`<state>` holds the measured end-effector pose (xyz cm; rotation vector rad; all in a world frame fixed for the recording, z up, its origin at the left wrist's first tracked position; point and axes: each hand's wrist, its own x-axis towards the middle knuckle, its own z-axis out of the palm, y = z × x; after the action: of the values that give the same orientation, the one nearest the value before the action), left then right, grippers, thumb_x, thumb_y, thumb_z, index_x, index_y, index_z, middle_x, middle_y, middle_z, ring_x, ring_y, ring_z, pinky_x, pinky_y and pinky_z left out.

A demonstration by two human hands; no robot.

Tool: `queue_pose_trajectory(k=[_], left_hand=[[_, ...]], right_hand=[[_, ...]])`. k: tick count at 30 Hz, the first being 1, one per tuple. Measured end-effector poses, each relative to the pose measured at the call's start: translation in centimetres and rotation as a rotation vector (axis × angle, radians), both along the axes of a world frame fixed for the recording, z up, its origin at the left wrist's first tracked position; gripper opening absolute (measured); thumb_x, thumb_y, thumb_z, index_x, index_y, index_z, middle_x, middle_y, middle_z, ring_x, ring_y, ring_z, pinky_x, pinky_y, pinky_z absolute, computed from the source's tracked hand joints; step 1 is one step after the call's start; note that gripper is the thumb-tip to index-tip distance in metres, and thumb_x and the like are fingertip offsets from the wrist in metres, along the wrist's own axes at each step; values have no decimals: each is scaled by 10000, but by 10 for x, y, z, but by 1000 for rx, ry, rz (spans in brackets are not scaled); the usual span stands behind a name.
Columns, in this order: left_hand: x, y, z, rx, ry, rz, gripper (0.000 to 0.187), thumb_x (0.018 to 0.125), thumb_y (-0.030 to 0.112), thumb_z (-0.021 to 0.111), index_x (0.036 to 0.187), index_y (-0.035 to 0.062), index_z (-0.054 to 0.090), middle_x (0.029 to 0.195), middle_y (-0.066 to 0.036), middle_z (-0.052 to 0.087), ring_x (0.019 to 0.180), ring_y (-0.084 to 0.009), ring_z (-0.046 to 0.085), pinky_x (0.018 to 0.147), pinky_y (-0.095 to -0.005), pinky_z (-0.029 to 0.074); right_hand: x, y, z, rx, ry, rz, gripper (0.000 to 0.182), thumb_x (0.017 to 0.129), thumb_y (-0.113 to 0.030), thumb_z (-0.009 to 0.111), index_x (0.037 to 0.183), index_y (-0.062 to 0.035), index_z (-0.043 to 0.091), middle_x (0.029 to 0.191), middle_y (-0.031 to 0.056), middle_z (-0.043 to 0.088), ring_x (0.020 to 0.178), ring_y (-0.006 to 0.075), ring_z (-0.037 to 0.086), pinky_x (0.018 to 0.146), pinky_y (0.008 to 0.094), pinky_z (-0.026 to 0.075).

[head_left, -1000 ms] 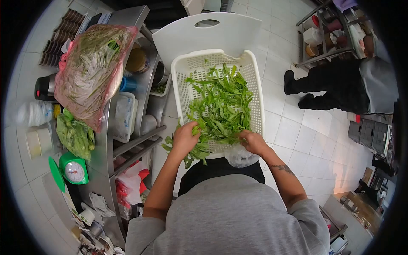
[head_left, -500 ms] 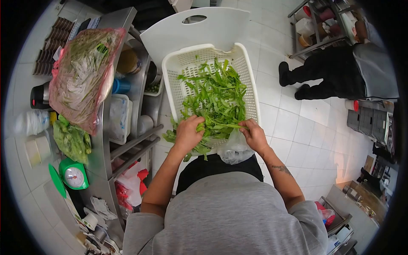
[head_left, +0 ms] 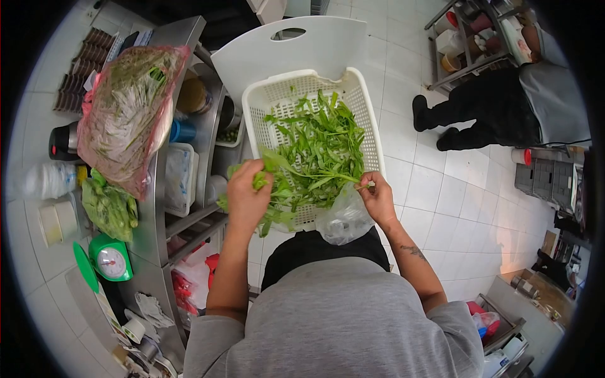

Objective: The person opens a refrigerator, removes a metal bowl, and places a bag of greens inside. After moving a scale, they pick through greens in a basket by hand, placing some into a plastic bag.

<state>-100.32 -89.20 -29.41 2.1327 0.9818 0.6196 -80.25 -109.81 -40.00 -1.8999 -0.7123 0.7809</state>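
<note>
A white plastic basket (head_left: 251,107) with perforated walls stands in front of me, holding a heap of leafy greens (head_left: 321,138). At its near left side, my left hand (head_left: 249,192) is closed around a bunch of the leafy greens, with leaves sticking out on both sides. My right hand (head_left: 377,195) pinches the stem end of a leafy sprig near the basket's right front corner. A clear plastic bag (head_left: 343,217) hangs at the basket's near edge, just left of my right hand.
The basket rests on a white chair (head_left: 246,53). To the left, a steel counter (head_left: 146,230) bears a pink bag of vegetables (head_left: 126,120), a bag of greens (head_left: 108,205) and a green scale (head_left: 111,258). Another person (head_left: 491,107) stands on the right near a shelf rack (head_left: 466,47).
My left hand has moved left and toward the camera, drawing greens away from my right hand. My right hand has barely moved and still pinches a stem.
</note>
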Motion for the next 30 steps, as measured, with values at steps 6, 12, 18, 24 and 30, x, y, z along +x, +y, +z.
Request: queue_pose_trajectory(k=[6, 12, 18, 24, 30], left_hand=[[0, -7, 6, 103, 62, -169, 313, 637, -17, 639, 939, 57, 616, 846, -110, 560, 774, -311, 571, 666, -398, 430], [38, -59, -45, 193, 174, -410, 360, 580, 17, 660, 931, 84, 614, 884, -57, 518, 788, -228, 581, 673, -354, 375], [41, -73, -64, 218, 215, -456, 408, 556, 17, 684, 950, 71, 594, 928, -64, 524, 823, -237, 568, 690, -339, 364], [30, -76, -70, -17, 100, -327, 285, 619, 3, 653, 895, 47, 596, 879, -102, 550, 802, -304, 564, 685, -346, 403], [20, -81, -70, -290, -147, -42, 112, 716, -17, 599, 812, 22, 555, 797, -108, 532, 731, -278, 556, 656, -332, 436]], right_hand=[[-1, 9, 20, 55, 6, 60, 199, 800, 64, 626, 824, -41, 459, 921, 41, 533, 706, 67, 496, 567, 201, 431], [-16, 17, 18, 120, 187, 56, 202, 782, 67, 638, 825, -33, 467, 911, 43, 555, 680, 52, 487, 535, 196, 415], [-17, 15, 25, 62, 362, 106, 207, 777, 88, 626, 826, -40, 471, 937, 33, 554, 708, 40, 486, 549, 184, 412], [-31, 14, 11, 187, 740, 5, 183, 807, 37, 635, 795, -69, 486, 915, 18, 574, 742, 55, 494, 626, 209, 417], [-41, 28, 18, 171, 992, -22, 182, 816, -12, 650, 765, -93, 495, 863, 16, 581, 759, 80, 510, 664, 232, 419]])
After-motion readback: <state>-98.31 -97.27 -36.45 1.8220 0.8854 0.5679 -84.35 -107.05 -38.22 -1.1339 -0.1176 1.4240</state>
